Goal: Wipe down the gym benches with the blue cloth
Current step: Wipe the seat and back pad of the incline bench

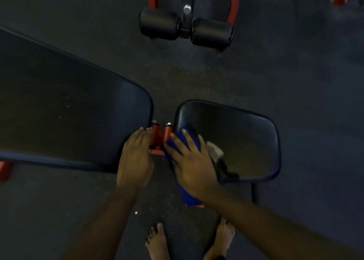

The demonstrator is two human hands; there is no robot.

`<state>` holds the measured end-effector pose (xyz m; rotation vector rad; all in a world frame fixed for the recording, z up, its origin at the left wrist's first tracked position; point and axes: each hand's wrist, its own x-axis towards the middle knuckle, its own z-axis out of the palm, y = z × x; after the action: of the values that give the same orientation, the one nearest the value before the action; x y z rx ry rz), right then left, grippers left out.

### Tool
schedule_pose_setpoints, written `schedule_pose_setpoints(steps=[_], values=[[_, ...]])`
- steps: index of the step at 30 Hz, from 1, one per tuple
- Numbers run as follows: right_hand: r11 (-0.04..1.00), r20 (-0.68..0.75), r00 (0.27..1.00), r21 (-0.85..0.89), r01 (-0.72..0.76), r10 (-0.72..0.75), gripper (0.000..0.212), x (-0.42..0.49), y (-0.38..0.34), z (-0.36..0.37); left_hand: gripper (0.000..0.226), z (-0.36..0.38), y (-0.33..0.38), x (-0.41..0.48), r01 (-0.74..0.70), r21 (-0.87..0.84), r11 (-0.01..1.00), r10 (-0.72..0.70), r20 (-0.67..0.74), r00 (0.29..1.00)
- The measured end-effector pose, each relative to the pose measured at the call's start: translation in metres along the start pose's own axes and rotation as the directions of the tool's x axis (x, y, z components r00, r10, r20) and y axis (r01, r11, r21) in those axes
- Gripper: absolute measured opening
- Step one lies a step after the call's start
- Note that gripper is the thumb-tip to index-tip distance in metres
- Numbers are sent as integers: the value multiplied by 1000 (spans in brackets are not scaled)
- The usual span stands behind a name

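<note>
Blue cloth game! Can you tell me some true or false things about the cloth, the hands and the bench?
1. The right hand presses the blue cloth on the small seat pad. True.
2. The left hand holds the cloth too. False: it rests flat on the corner of the long pad.
3. The person wears shoes. False: the feet are bare.
4. Two black padded rollers sit beyond the bench. True.
</note>
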<state>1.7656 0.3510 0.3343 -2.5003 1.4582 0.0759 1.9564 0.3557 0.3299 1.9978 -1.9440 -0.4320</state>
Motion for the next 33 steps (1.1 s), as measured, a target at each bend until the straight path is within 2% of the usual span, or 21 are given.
schedule_pose_setpoints(steps=[2, 4, 6, 8, 10, 12, 14, 15, 17, 18, 20, 23, 24, 25, 26, 28, 29, 30, 31, 33], values=[[998, 0, 999, 38, -47, 47, 55, -35, 18, -5, 71, -2, 0, 1, -9, -35, 999, 9, 0, 1000], [979, -31, 981, 75, -189, 192, 54, -26, 49, -12, 68, -5, 0, 1, -18, -57, 998, 18, -3, 1000], [925, -102, 921, 109, -365, 375, 54, 23, 67, -22, 67, -6, -2, -1, -23, -81, 996, 22, -10, 1000], [866, -108, 861, 127, -483, 496, 55, 80, 62, -28, 70, -5, -6, -3, -27, -113, 993, 25, -19, 1000], [886, -107, 880, 73, -457, 463, 55, 106, 35, -20, 71, -3, -10, -3, -43, -131, 990, 41, -15, 999], [964, -97, 960, -17, -265, 262, 55, 84, -1, -5, 70, -3, -11, -4, -38, -123, 992, 37, -7, 999], [990, -82, 988, -22, -136, 134, 57, 31, -23, 9, 71, -6, -9, -5, -20, -117, 993, 20, -2, 1000], [990, -89, 986, 14, -143, 144, 59, 4, -23, 13, 72, -7, -7, -5, -18, -115, 993, 18, -1, 1000], [964, -125, 956, 64, -258, 264, 59, -38, 2, 12, 71, -10, -5, -6, -18, -115, 993, 18, 0, 1000], [932, -141, 921, 77, -354, 362, 58, -52, 25, 8, 70, -10, -5, -5, -16, -111, 994, 15, -2, 1000], [815, -157, 800, 141, -562, 579, 55, -64, 70, -6, 65, -10, -2, -5, -8, -103, 995, 8, 0, 1000], [545, -150, 525, 293, -786, 838, 52, -23, 93, -18, 57, -11, 5, -6, 17, -127, 992, -18, -6, 1000], [498, -152, 475, 307, -811, 867, 52, 2, 84, -19, 54, -13, 6, -5, 35, -147, 988, -37, -14, 999], [512, -172, 483, 299, -805, 859, 53, 24, 69, -18, 51, -13, 8, -4, 44, -162, 986, -48, -21, 999], [589, -204, 553, 259, -765, 808, 54, 42, 51, -16, 49, -13, 8, -3, 53, -180, 982, -59, -28, 998], [810, -221, 780, 125, -573, 586, 56, 58, 13, -6, 46, -11, 9, 1, 87, -215, 973, -100, -47, 994], [891, -187, 872, 85, -445, 453, 56, 52, -3, 0, 45, -8, 10, 1, 109, -221, 969, -124, -53, 991], [936, -151, 924, 67, -345, 351, 56, 38, -17, 3, 44, -6, 11, 1, 122, -227, 966, -137, -53, 989], [952, -131, 943, 75, -298, 305, 57, 18, -21, 6, 42, -3, 15, -1, 122, -236, 964, -136, -43, 990], [933, -134, 926, 124, -338, 354, 62, -24, -9, 9, 41, 1, 22, -3, 110, -260, 959, -116, -7, 993]])
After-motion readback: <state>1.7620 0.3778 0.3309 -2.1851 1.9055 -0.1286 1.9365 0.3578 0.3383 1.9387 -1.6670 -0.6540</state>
